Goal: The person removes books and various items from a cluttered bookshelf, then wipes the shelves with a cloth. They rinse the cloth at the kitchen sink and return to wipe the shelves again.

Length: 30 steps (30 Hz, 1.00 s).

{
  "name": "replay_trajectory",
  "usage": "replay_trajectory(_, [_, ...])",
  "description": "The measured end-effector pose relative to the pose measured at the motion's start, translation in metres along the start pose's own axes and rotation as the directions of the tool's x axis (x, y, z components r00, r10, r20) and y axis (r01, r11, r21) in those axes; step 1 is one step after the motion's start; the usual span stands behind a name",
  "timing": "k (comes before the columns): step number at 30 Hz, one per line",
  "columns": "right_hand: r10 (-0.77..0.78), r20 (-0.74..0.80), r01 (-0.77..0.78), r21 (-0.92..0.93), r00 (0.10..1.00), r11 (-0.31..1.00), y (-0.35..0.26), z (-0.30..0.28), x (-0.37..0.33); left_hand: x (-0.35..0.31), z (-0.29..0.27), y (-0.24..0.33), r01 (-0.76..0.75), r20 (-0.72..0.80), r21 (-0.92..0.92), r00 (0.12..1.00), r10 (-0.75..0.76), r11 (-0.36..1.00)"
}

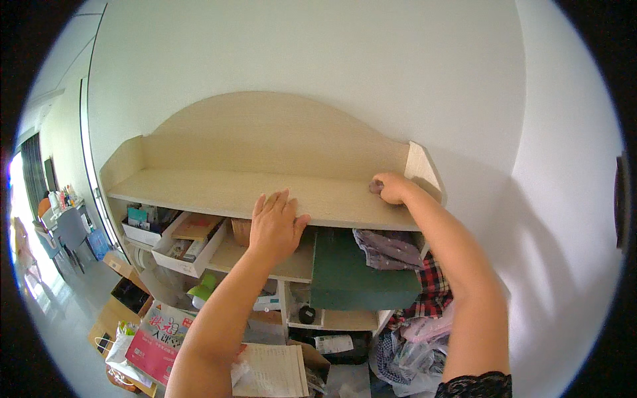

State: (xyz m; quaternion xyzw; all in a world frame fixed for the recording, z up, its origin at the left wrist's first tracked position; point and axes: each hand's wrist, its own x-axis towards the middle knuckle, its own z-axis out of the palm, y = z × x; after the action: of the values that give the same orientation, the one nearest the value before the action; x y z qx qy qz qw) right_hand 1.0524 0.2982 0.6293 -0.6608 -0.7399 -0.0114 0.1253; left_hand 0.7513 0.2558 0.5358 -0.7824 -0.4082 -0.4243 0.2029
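My left hand (275, 225) lies flat and released on the front edge of the top shelf (219, 189), near its middle, fingers spread and pointing to the wall (318, 60). My right hand (391, 188) is further right on the same shelf, close to the right side panel (424, 171). It is clenched over a small dark thing (375, 188), maybe a cloth; I cannot tell what it is exactly. The thing touches the shelf board near the right back corner.

The shelf top is bare wood from the left side panel to my hands, with open room along the whole back edge under the round back board (265, 126).

Under the front edge there is a lower shelf. On its left part stands a white tray (189, 260) with flat packages inside, and one more white box (141, 233) at the left end with small green and white packs. To the right, under my right arm, a big dark green box (358, 272) stands, and a grey patterned cloth (388, 249) hangs over its top right corner. A red checked cloth (432, 292) is just beside the box at the right.

On the floor at the lower left, a flat red and white package (159, 341) leans in a cardboard box (116, 312). A sheet of printed paper (272, 371) lies near it.
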Motion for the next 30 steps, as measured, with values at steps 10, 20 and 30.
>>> replay_trajectory(10, [-0.581,-0.305,0.652,0.246,0.755,0.718,-0.123,0.035,0.104,0.002,0.001,0.001,-0.006,-0.022,-0.005,1.0,0.006,1.0])
replay_trajectory(20, [-0.459,0.16,0.415,0.247,0.874,0.876,-0.096,0.063,0.154,-0.002,-0.006,-0.005,-0.005,-0.027,-0.035,1.0,0.004,0.999])
replay_trajectory(30, [0.212,0.163,-0.125,-0.429,0.964,0.895,0.009,-0.015,0.046,-0.003,-0.006,-0.006,-0.041,-0.092,-0.048,0.995,0.036,0.998])
